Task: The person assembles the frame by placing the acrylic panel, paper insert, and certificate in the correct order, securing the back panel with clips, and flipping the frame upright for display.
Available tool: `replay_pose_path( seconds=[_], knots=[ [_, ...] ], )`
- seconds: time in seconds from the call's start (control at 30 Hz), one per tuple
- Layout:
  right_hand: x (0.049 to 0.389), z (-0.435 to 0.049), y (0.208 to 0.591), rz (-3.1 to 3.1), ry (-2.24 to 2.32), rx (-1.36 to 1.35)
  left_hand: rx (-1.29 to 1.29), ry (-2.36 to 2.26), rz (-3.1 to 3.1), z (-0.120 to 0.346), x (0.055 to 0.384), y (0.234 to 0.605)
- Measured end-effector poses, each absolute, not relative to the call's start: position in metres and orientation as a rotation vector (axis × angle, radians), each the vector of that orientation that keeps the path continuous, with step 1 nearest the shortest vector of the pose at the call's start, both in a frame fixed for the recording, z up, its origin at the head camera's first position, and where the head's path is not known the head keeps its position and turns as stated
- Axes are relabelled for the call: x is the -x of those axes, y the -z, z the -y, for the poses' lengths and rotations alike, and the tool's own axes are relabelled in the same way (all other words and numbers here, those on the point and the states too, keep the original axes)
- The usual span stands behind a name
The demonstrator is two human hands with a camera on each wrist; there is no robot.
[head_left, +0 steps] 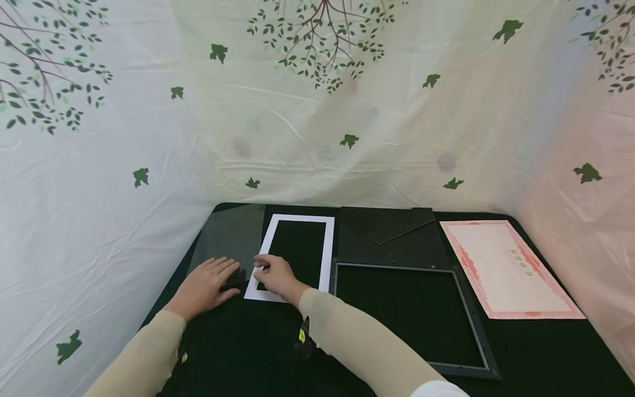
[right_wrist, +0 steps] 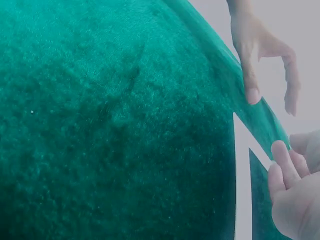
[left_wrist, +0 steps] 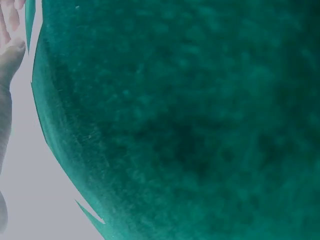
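Curtain: leaf-printed cloth (head_left: 297,160) around the bench; low risk.
Bench: dark green cloth top (head_left: 248,353); the nap could shed lint onto glass. Count 1.
Frame: black, hollow rectangle (head_left: 474,320), right of mat; a sleeve could snag it, as the right forearm crosses its near-left corner. Count 1.
Back: black panel with strut (head_left: 364,231), at frame's far edge; might slide if frame gets bumped. Count 1.
Sheet: pink-bordered (head_left: 496,270), far right; thin, could crease or lift if brushed. Count 1.
Glass: clear pane (head_left: 230,234), left end, under left fingers; could smudge from bare skin or crack if leaned on. Count 1.
Mat: white border (head_left: 328,248), between glass and frame; could bend or shift if pressed at its left strip. Count 1.
Grips: 2. Left grip (head_left: 205,286) spread, fingers extended over glass; right grip (head_left: 278,274) bent over mat's left strip, cannot tell if pinching.
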State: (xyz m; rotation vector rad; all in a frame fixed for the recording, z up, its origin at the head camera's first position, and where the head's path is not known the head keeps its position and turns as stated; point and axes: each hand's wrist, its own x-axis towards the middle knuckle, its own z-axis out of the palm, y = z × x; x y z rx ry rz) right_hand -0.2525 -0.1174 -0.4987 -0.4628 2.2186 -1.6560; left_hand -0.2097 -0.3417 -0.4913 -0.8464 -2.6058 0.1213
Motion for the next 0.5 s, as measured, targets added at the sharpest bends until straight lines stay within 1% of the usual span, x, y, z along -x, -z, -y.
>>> replay_pose_path(
  seconds=[0.33, 0.5],
  knots=[
    [0.254, 0.110, 0.498, -1.976, 2.005, 0.145, 0.776, -0.143, 2.677, 0.340, 0.212, 0.481],
    [0.253, 0.100, 0.496, -1.860, 2.129, -0.022, 0.688, -0.120, 2.787, 0.333, 0.212, 0.480]
  ],
)
